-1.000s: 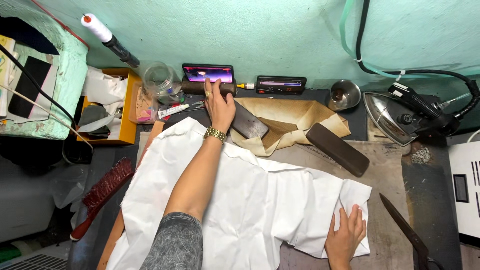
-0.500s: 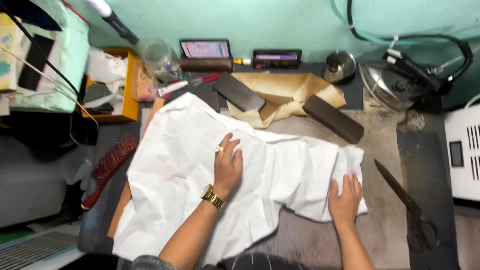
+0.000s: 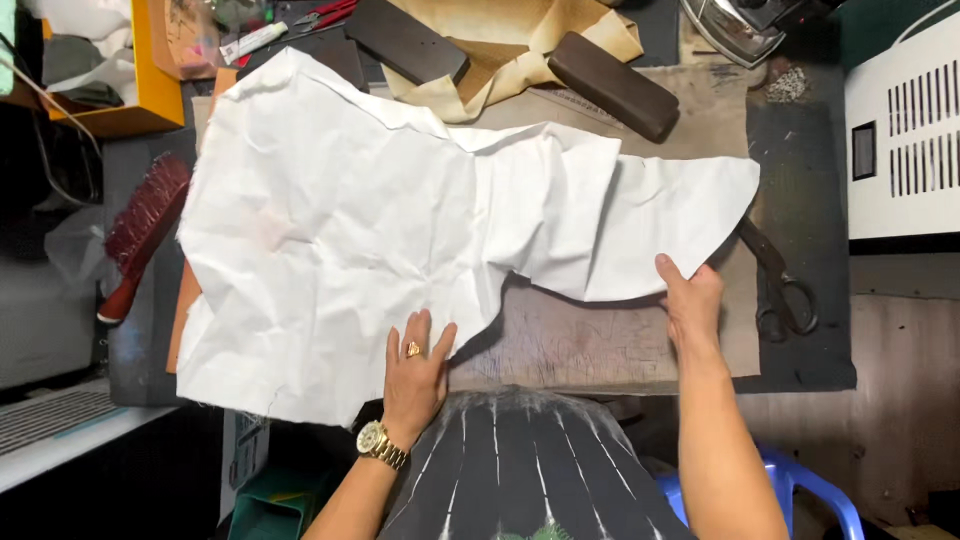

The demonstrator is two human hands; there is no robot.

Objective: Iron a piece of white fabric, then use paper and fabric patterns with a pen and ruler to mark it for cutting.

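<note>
A large creased white paper sheet lies spread over the worktable. My left hand, with a gold ring and a gold watch, rests flat on the sheet's near edge, fingers apart. My right hand pinches the lower edge of the sheet's right flap, thumb on top.
Black scissors lie just right of my right hand. Two dark flat blocks rest on tan paper at the back. A red brush lies left, an orange box at back left, an iron at back right, and a white vented device at right.
My left hand came back from the far dark block to the sheet's near edge. My right hand shifted along the right flap. The camera tilted down and closer.
</note>
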